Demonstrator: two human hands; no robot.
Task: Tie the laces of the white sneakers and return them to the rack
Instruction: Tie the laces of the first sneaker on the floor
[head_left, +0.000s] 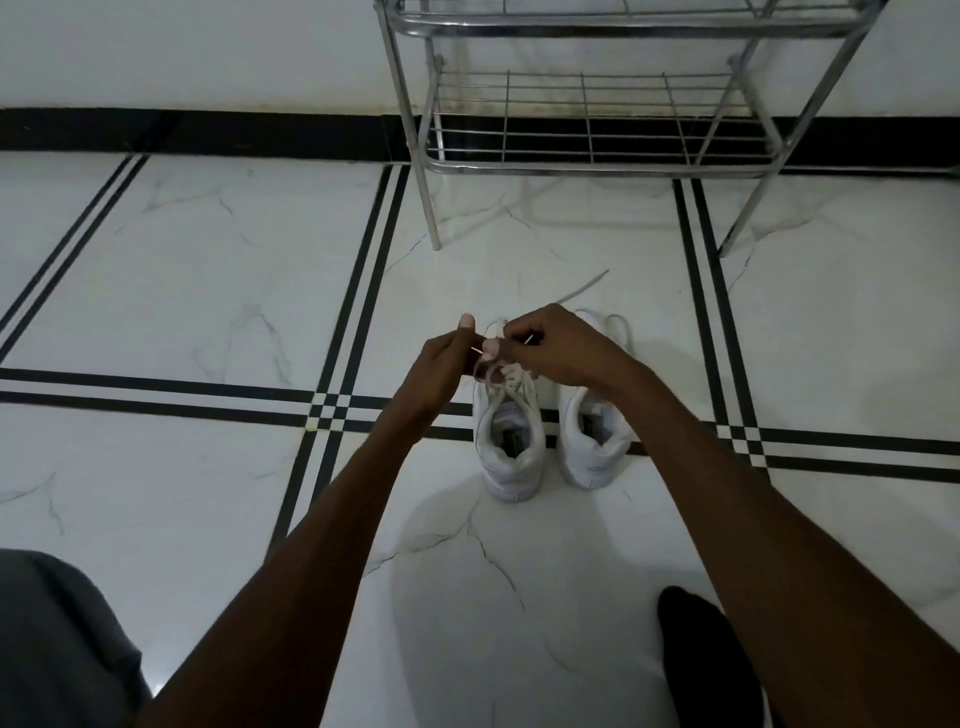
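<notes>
Two white sneakers stand side by side on the floor, heels toward me. Over the left sneaker (509, 447) my left hand (441, 364) and my right hand (556, 345) pinch its white laces (493, 364) and hold them taut above the tongue. The right sneaker (592, 441) sits partly under my right wrist, and one loose lace end (582, 288) trails from it across the floor toward the rack. The metal shoe rack (587, 130) stands beyond the sneakers against the wall, and its lower wire shelf holds nothing.
White marble floor tiles with black stripe lines (343, 364) stretch all around. A black skirting band (208, 130) runs along the wall. My grey-clad knee (57, 639) is at the bottom left and a dark foot (701, 654) at the bottom right.
</notes>
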